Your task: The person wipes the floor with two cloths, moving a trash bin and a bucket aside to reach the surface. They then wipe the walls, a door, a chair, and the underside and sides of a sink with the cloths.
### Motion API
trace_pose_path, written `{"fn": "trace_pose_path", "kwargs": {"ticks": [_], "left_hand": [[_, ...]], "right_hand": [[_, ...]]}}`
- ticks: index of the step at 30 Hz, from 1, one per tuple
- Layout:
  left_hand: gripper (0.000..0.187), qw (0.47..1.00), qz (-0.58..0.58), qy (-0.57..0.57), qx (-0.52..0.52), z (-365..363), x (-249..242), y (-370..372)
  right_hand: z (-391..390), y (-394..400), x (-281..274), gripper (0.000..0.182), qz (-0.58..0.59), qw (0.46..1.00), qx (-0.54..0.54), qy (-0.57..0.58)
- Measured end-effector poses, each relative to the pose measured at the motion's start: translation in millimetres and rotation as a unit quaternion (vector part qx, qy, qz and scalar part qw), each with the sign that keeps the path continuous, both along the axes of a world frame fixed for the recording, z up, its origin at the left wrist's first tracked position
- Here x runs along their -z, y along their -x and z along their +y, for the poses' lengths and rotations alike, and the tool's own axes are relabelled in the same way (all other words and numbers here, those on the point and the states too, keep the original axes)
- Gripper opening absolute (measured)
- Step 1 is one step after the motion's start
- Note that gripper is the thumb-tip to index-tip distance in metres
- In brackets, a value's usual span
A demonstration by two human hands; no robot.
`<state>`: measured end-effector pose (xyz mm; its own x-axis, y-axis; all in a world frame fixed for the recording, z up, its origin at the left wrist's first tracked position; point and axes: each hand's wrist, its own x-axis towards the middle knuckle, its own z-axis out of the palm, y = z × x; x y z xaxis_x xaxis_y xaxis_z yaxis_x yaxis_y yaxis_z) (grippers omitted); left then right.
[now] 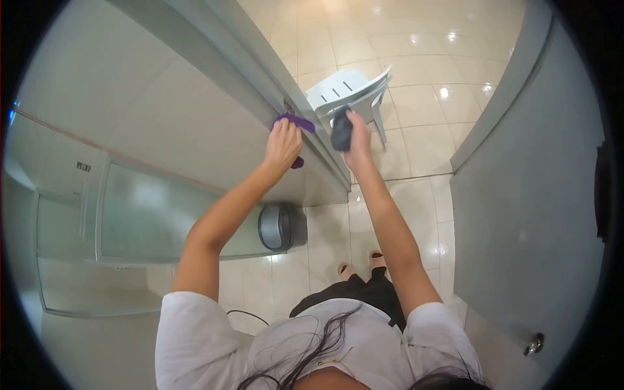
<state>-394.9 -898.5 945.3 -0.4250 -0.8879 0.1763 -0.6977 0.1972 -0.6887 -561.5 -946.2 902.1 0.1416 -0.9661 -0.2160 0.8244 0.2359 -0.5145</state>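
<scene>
A purple cloth lies under the fingers of my left hand, which presses it against the grey door frame beside a small metal strike plate. Part of the cloth hangs out below the palm. To the right, my right hand is closed around a dark grey object, held upright in front of a white plastic chair. What the dark object is cannot be made out.
A grey door with a round metal knob stands open on the right. A grey and black bin sits on the tiled floor at the lower left, near a glass-fronted panel. A thin black cable curves beside my body.
</scene>
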Motion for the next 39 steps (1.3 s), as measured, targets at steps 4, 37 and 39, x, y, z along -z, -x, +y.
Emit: {"fn": "trace_pose_path", "kwargs": {"ticks": [4,37,39], "left_hand": [[0.015,0.997,0.068,-0.007,0.047,41.2,-16.4,-2.6],[0.021,0.967,-0.066,0.226,-0.100,-21.0,-182.0,-7.0],[0.022,0.978,-0.046,0.176,-0.098,-17.1,-151.6,-10.7]], "right_hand": [[-51.3,-53.5,-144.1,0.039,0.144,0.940,0.150,0.272],[-55.2,-141.3,0.4,0.041,0.370,0.808,0.186,0.419],[-54.3,-131.9,-17.7,0.039,0.354,0.819,0.145,0.428]]}}
